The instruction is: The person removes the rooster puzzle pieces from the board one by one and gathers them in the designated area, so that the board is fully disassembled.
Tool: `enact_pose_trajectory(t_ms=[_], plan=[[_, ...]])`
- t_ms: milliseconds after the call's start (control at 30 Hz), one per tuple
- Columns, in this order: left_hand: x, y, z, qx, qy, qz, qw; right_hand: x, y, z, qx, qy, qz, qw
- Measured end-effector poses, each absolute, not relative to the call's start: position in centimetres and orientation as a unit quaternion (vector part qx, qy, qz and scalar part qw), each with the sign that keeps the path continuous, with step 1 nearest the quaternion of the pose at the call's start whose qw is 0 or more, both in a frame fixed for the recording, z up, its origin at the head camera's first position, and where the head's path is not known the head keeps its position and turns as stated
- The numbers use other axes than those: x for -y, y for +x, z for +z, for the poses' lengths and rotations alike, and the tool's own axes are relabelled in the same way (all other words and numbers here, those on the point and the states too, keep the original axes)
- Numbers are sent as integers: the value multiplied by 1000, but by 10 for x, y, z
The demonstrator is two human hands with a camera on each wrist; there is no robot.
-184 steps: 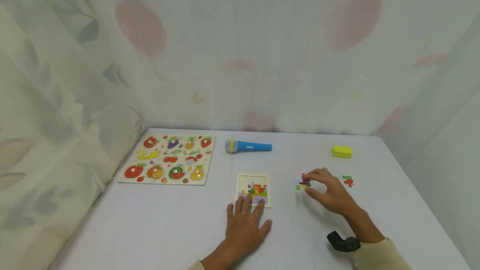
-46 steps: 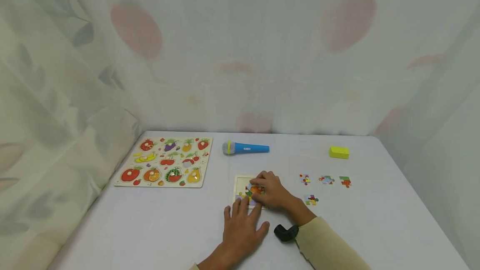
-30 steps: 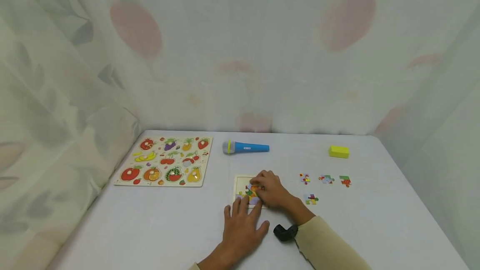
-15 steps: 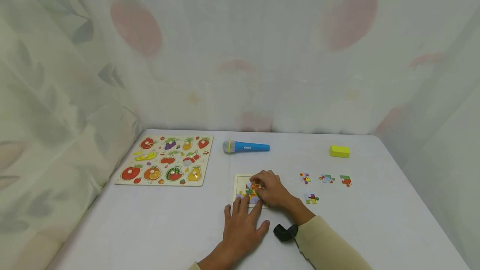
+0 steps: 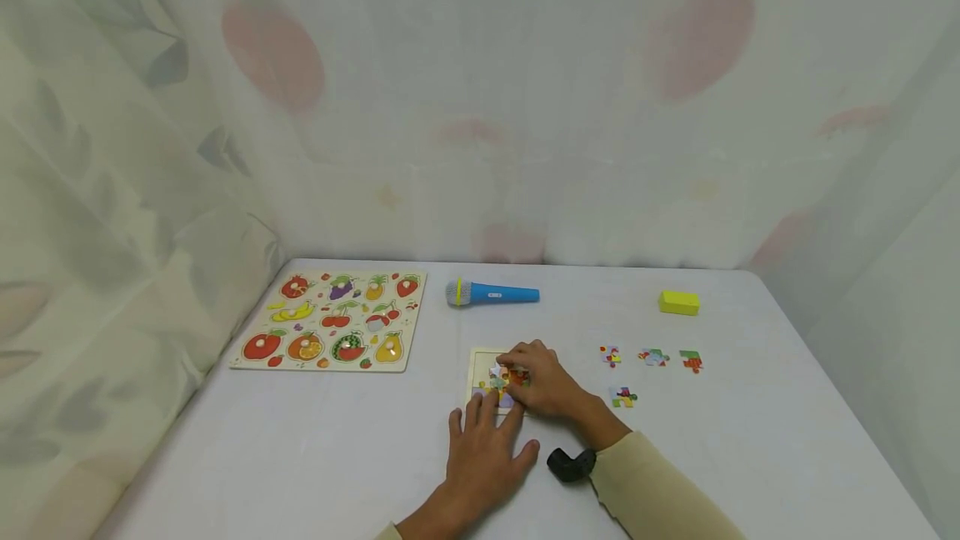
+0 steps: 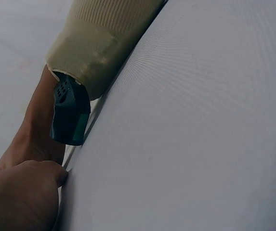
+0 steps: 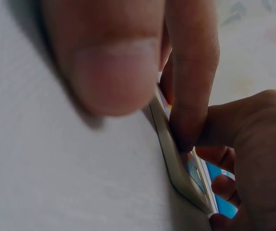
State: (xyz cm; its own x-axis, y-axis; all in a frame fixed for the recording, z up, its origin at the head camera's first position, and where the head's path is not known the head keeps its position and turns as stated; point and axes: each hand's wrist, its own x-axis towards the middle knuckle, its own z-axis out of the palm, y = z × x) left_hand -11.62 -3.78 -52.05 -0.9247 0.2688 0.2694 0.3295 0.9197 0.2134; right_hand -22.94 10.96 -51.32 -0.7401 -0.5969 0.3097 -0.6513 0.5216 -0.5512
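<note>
A small wooden jigsaw tray (image 5: 475, 365) lies on the white table in front of me, with colourful pieces in its lower part. My left hand (image 5: 483, 457) rests with spread fingers on the tray's near edge; in the right wrist view its index finger (image 7: 190, 96) presses on the tray. My right hand (image 5: 546, 382) is over the tray's right side, thumb and fingers pinching a puzzle piece (image 5: 498, 373) within the frame. The hand hides part of that piece and of the tray's right side.
Several loose puzzle pieces (image 5: 654, 357) lie to the right, including a purple-and-green one (image 5: 623, 397). A yellow block (image 5: 678, 302) sits behind them. A blue toy microphone (image 5: 495, 294) lies behind the tray, and a fruit peg puzzle (image 5: 326, 323) at the left. Curtains surround the table.
Since the oldest frame, my right hand has come from the loose pieces to the tray. Over the last second, the piece under its fingers has turned and shifted slightly; my left hand stays put.
</note>
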Motion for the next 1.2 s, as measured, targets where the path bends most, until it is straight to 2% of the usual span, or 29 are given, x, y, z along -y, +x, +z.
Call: enact_pose_trajectory(t_ms=[200,500,733,933,1200], plan=[[38,-116,-519,973,-153,-133,112,-109,-229,-511,871,368,322,45],[39,-117,-521,972,-152,-129,123,-110,-229,-509,866,396,294,85],[38,-115,-521,972,-152,-133,124,-115,-228,-507,862,380,321,101],[38,-115,-520,973,-149,-134,115,-125,-224,-494,859,349,368,75],[38,-115,-522,973,-145,-133,118,-148,-218,-473,838,357,397,109]])
